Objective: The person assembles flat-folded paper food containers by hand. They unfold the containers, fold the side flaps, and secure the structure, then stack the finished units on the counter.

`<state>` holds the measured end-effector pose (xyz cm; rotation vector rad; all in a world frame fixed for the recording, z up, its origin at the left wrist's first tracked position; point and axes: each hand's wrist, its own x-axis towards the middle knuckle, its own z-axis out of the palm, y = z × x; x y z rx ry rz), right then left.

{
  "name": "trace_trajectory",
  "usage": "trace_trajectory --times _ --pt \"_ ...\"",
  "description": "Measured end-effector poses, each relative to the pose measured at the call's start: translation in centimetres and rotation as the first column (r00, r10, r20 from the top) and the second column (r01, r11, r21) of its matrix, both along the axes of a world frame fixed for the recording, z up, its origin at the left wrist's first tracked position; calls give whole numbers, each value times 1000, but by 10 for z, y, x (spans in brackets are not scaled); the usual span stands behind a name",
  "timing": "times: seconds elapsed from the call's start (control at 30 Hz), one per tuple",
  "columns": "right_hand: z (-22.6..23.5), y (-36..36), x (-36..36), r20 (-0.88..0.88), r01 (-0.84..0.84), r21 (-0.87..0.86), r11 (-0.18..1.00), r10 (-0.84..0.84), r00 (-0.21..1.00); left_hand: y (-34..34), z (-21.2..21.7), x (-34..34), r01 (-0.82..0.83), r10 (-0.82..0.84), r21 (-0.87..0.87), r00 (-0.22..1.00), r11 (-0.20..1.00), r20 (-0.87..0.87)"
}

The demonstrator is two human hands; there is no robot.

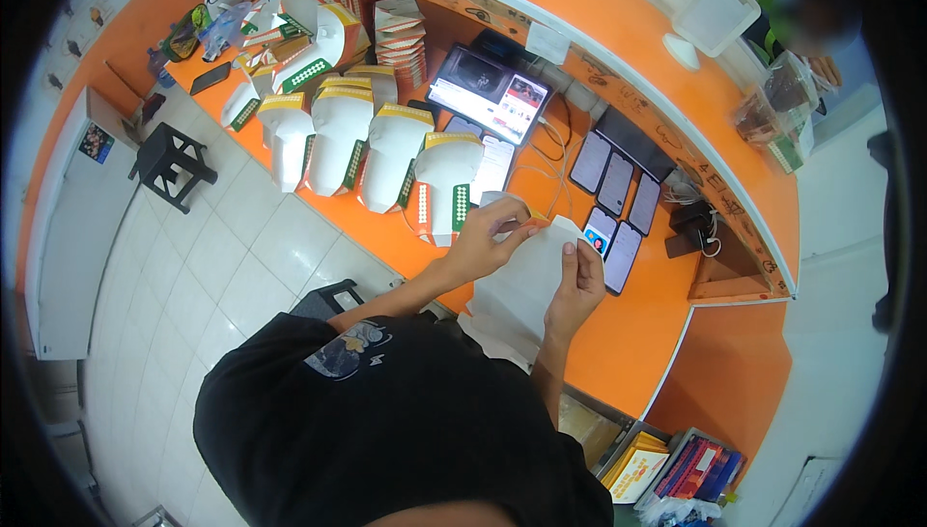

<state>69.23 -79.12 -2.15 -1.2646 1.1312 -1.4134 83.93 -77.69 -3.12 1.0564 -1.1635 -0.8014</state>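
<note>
Between my hands is a partly unfolded cardboard food box (521, 281), its white inner side facing up, held over the near edge of the orange counter. My left hand (491, 237) pinches its far left edge, where a bit of yellow shows. With thumb and fingers, my right hand (577, 281) grips the right edge. Left of my hands stand several folded food boxes (393, 155), white inside with yellow, green and orange outsides. The closest of them is a box (449, 179) just beyond my left wrist.
Several phones (615, 184) lie on the counter (618, 353) to the right, near a lit screen (490, 92). Stacked boxes (400, 44) stand at the back. A black stool (172, 165) is on the tiled floor. Across the counter, a person holds a plastic bag (777, 112).
</note>
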Motion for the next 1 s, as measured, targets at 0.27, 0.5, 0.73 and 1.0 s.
trace_trajectory --times 0.27,0.5,0.73,1.0 --pt "0 6 41 28 -17 98 995 15 1000 -5 -17 24 12 4 64 967 998 -255" --pt "0 7 50 140 66 84 994 -77 987 -7 -19 20 122 -122 -7 993 992 -4" --pt "1 -3 46 128 175 19 984 -176 976 -26 -15 1 383 -320 43 822 923 -472" --pt "-1 -22 26 -48 128 -76 989 -132 990 -40 -6 -3 389 -294 106 822 915 -487"
